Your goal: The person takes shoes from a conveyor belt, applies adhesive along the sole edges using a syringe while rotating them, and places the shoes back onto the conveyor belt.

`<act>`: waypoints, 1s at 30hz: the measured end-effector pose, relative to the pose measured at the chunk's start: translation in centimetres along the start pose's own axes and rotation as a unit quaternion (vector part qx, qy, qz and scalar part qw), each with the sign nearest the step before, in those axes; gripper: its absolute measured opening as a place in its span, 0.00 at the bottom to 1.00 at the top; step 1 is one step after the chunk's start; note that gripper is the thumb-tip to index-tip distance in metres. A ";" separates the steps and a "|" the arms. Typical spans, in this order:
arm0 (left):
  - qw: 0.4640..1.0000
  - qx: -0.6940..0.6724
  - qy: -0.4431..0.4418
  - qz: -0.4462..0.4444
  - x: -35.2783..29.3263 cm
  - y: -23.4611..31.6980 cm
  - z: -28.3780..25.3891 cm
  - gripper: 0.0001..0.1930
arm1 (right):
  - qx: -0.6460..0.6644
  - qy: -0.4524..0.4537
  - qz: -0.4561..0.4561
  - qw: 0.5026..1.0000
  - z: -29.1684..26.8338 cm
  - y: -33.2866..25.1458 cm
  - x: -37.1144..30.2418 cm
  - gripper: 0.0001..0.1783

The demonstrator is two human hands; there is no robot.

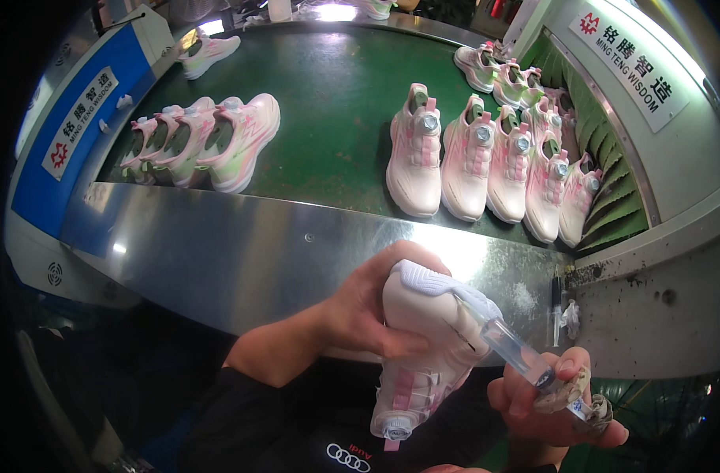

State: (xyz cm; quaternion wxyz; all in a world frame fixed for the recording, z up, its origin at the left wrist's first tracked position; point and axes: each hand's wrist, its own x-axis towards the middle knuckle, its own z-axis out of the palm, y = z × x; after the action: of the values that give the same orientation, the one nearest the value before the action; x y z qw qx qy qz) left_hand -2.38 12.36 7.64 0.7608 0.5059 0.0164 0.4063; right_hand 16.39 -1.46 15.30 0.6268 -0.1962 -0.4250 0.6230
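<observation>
My left hand is closed around the toe end of a white and pink sneaker. The sneaker is tilted, its white sole up and its dial closure toward me. In my right hand is a clear syringe, its tip at the seam between sole and upper. Whether the tip touches the shoe I cannot tell. Beige wrapping covers parts of my right fingers and the syringe's rear end.
A green conveyor belt with a metal front edge lies ahead. Several matching sneakers stand on its right, beside a machine opening with green curtain strips. More sneakers rest at left. A slim dark tool lies near the right corner.
</observation>
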 end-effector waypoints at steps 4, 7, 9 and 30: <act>1.000 0.005 0.002 0.012 0.1 -0.5 -0.5 0.33 | -0.017 0.014 -0.010 1.000 0.0 -0.1 -0.4 0.45; 1.000 0.008 0.016 0.009 -0.1 -0.7 -0.8 0.34 | -0.010 0.014 -0.016 1.000 -0.2 0.2 -0.8 0.46; 0.999 0.004 0.043 0.002 0.0 -0.8 -0.9 0.34 | -0.004 0.014 -0.023 1.000 -0.6 0.5 -1.1 0.46; 0.982 -0.030 0.175 -0.065 1.2 -1.5 -3.1 0.29 | 0.074 0.080 -0.015 0.994 -5.3 4.4 -7.5 0.54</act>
State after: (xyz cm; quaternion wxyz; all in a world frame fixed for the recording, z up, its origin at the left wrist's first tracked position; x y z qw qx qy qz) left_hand -2.01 15.21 5.44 0.7856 0.4017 0.1704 0.4386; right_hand 18.81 -6.37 6.74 0.6813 -0.1919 -0.3287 0.6253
